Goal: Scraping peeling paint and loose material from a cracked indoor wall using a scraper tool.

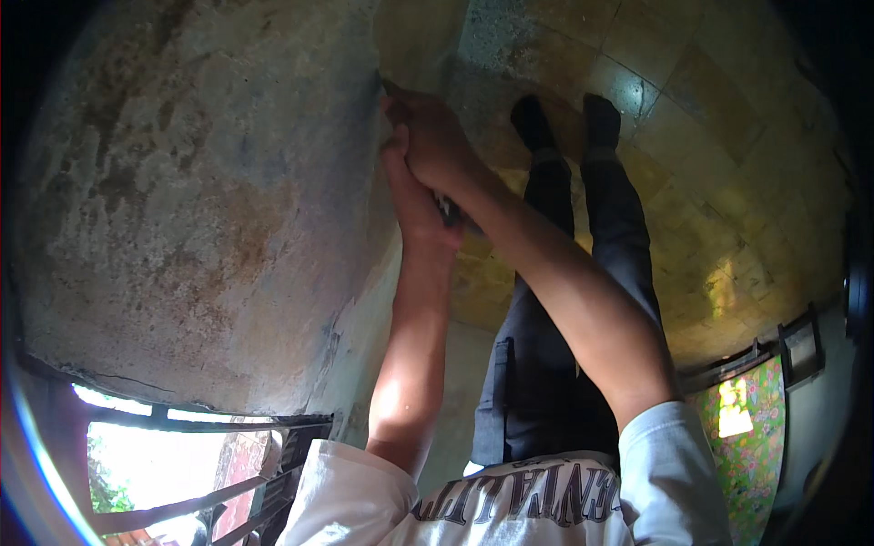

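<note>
Both arms reach forward to a vertical edge of the stained plaster wall (225, 205). My right hand (437, 136) is closed, and a thin dark tip (389, 87) sticks out past its fingers at the wall edge. Just below it, my left hand (423, 215) is curled with its thumb pointing up toward the right fingers. A dark object with pale marks (447, 207) shows in the left palm, mostly covered by the hands. Whether the tip and this object belong to one tool, I cannot tell.
The wall stands close on my left, with a bright barred window (157, 464) at lower left. My feet (567, 123) are on a worn tiled floor (710, 184). A green floral curtain (748, 416) hangs at lower right near a dark frame (800, 347).
</note>
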Demonstrator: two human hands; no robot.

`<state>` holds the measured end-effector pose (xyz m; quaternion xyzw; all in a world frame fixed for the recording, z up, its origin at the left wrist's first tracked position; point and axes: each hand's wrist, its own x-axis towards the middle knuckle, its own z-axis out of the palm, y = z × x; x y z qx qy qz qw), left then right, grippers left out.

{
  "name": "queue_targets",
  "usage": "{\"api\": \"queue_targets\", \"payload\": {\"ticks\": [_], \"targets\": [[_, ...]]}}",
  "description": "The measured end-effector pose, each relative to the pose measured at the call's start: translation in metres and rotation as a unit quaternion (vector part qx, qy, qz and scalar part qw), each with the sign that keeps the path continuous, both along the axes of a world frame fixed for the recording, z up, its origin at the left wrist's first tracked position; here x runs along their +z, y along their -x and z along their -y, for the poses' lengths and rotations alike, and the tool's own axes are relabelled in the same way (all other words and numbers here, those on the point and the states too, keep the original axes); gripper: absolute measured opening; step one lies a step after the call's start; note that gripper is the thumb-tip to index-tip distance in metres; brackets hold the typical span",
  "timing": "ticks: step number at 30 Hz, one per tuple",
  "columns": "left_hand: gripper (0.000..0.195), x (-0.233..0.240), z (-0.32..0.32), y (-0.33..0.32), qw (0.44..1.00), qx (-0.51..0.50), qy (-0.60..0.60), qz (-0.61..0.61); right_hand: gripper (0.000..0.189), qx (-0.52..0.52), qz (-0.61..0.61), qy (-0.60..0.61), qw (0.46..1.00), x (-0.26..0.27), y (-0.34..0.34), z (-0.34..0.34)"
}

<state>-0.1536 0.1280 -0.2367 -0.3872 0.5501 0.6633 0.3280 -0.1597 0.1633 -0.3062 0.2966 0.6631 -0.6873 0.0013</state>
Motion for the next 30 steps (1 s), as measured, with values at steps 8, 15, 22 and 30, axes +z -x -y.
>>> {"api": "queue_targets", "payload": {"ticks": [8, 15, 22, 30], "targets": [[0.047, -0.003, -0.006, 0.004, 1.0, -0.003, 0.003, -0.001, 0.032, 0.01, 0.002, 0.008, 1.0, 0.006, 0.002, -0.003], [0.047, 0.005, -0.007, -0.006, 0.999, 0.026, -0.01, -0.041, 0.032, 0.092, 0.03, -0.041, 0.994, 0.001, 0.002, 0.002], [0.042, -0.016, -0.004, 0.007, 0.999, 0.029, 0.002, 0.015, 0.034, 0.091, 0.01, -0.053, 0.994, -0.011, 0.003, 0.004], [0.041, -0.006, 0.001, 0.018, 0.999, -0.029, 0.015, 0.042, 0.033, 0.208, 0.115, 0.0, 0.971, 0.005, 0.019, -0.015]]}}
